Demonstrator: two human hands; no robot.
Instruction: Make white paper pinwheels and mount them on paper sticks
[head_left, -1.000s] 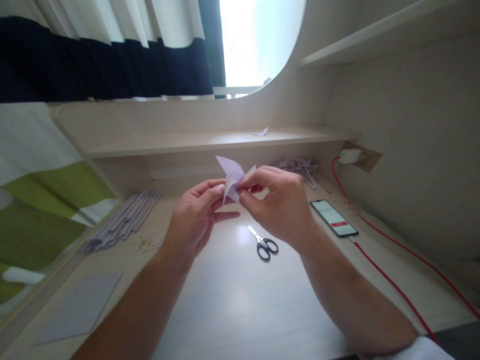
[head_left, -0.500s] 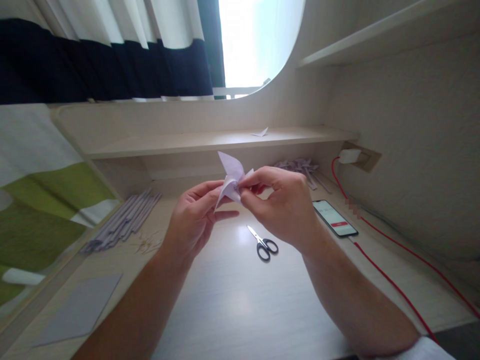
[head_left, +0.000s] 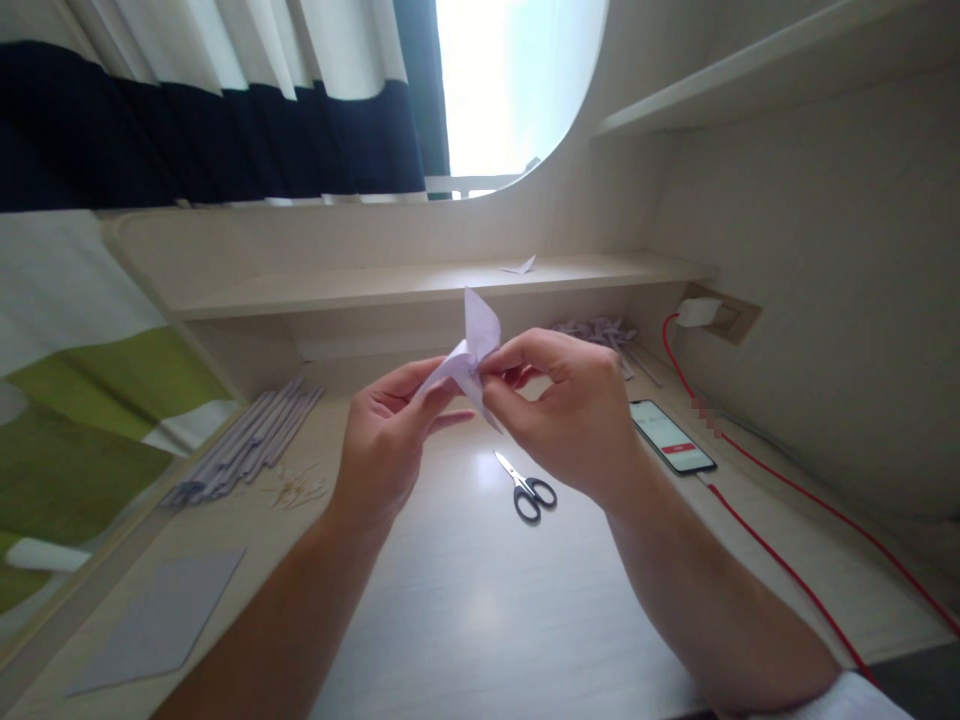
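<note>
A pale lilac paper pinwheel (head_left: pixel 480 322) is held up over the desk, one blade pointing upward and the others fanned out to the sides. My right hand (head_left: pixel 566 400) pinches it close to its centre between thumb and index finger; whatever lies under those fingertips is hidden. From the other side my left hand (head_left: pixel 390 430) grips a blade, thumb in front and fingers behind, with one lower finger stretched out. Below the hands, a pair of scissors (head_left: pixel 531 492) with black handles lies on the desk, blades towards the back left.
Rolled paper sticks (head_left: pixel 251 435) lie at the left, beside scattered toothpick-like bits (head_left: pixel 296 488) and a stack of paper sheets (head_left: pixel 161 620). A phone (head_left: pixel 673 437) with a red cable (head_left: pixel 787 590) is at the right. More paper pieces (head_left: pixel 600 332) are heaped under the shelf (head_left: pixel 360 295).
The pinwheel has turned clockwise, its upper blade swinging from leaning left to nearly upright. My left thumb and fingers have shifted slightly on the paper; my right hand stays almost in place.
</note>
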